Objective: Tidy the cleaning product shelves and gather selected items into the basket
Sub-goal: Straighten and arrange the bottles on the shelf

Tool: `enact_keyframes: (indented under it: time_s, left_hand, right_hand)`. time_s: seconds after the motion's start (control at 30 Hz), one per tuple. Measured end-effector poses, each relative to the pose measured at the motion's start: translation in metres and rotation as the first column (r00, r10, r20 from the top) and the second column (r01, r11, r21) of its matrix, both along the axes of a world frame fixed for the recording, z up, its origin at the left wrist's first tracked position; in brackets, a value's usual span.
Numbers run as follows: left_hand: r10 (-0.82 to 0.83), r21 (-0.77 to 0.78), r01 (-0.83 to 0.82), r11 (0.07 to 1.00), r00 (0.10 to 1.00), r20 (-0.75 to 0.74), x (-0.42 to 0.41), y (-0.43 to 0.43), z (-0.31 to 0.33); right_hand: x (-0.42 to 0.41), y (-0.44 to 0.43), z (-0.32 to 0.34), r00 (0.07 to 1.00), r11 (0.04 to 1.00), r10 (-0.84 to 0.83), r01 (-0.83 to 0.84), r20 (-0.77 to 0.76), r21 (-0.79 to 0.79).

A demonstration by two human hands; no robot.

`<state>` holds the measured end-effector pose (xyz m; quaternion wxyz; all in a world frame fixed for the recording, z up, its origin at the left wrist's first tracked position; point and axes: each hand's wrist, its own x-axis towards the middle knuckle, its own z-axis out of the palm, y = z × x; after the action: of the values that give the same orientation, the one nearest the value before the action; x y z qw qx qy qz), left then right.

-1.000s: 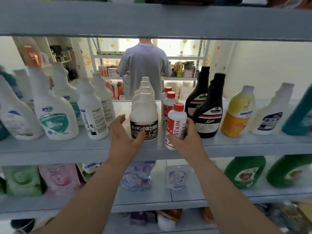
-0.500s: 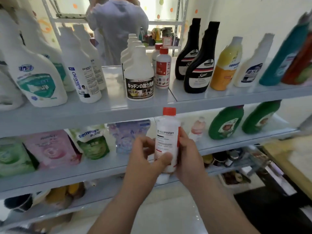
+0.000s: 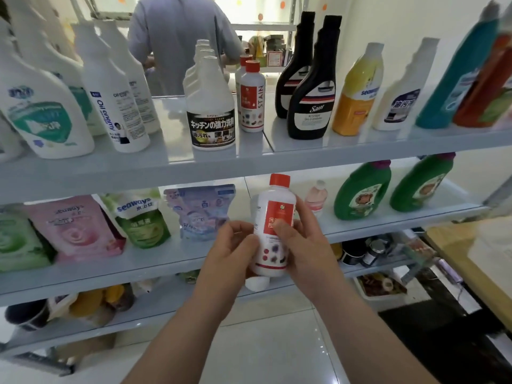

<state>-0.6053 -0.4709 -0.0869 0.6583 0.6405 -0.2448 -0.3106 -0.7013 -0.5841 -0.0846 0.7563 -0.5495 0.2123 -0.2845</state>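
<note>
Both hands hold one white stain-remover bottle [image 3: 273, 217] upright in the air, in front of the middle shelf [image 3: 388, 224] and below the upper shelf [image 3: 110, 173]; its red cap is on; the left hand [image 3: 235, 246] curls round the bottle's lower left side, gripping it; the right hand [image 3: 309, 245] wraps the right side, its thumb pressed on the red label; on the upper shelf a matching red-capped bottle [image 3: 252, 98] stands just beside a white bottle with a black label [image 3: 210, 106], with two black bottles [image 3: 313, 87] to their right; refill pouches [image 3: 74, 228] and green bottles [image 3: 360, 195] stand on the middle shelf; a person in a grey shirt [image 3: 180, 37] stands behind the shelving.
</note>
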Motion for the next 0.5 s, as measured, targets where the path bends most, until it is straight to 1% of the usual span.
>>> enact_keyframes:
  time_s: [0.07, 0.13, 0.17, 0.2, 0.23, 0.27, 0.3, 0.33, 0.4, 0.5]
  left_hand:
    - [-0.077, 0.029, 0.077, 0.997, 0.997, 0.020, -0.010, -0.011, 0.003]
    - [-0.064, 0.058, 0.064, 0.996, 0.998, 0.007, -0.022, -0.025, 0.001]
    - [-0.047, 0.042, 0.049, 0.998, 0.998, -0.047, -0.028, -0.033, -0.001]
    - [-0.032, -0.005, 0.032, 0.999, 0.988, -0.152, -0.034, -0.041, -0.003]
    - [-0.025, -0.063, 0.006, 0.998, 0.952, -0.306, -0.040, -0.049, -0.004]
    - [-0.030, -0.105, -0.019, 0.994, 0.895, -0.445, -0.045, -0.057, -0.004]
    - [-0.031, -0.119, -0.039, 0.992, 0.847, -0.531, -0.050, -0.065, -0.004]
    - [-0.038, -0.121, -0.037, 0.992, 0.825, -0.564, -0.055, -0.072, -0.005]
    - [-0.050, -0.128, -0.019, 0.992, 0.853, -0.519, -0.063, -0.084, -0.007]
    - [-0.042, -0.085, 0.011, 0.996, 0.929, -0.368, -0.073, -0.098, -0.010]
  right_hand:
    - [-0.008, -0.012, 0.003, 1.000, 0.999, -0.005, 0.004, -0.025, -0.040]
    - [-0.015, -0.027, 0.003, 1.000, 1.000, 0.023, -0.023, 0.018, 0.014]
    - [-0.019, -0.036, 0.004, 0.998, 0.998, 0.043, -0.045, 0.045, 0.052]
    - [-0.023, -0.045, 0.005, 0.997, 0.994, 0.055, -0.060, 0.061, 0.089]
    - [-0.027, -0.054, 0.005, 0.996, 0.990, 0.069, -0.076, 0.061, 0.116]
    - [-0.032, -0.063, 0.004, 0.995, 0.988, 0.090, -0.095, 0.045, 0.120]
    - [-0.036, -0.073, 0.002, 0.993, 0.988, 0.119, -0.121, 0.025, 0.098]
    - [-0.040, -0.082, 0.001, 0.990, 0.989, 0.139, -0.140, 0.007, 0.055]
    - [-0.047, -0.097, -0.002, 0.988, 0.988, 0.153, -0.152, 0.018, -0.032]
    - [-0.056, -0.117, -0.005, 0.982, 0.979, 0.184, -0.179, 0.043, -0.100]
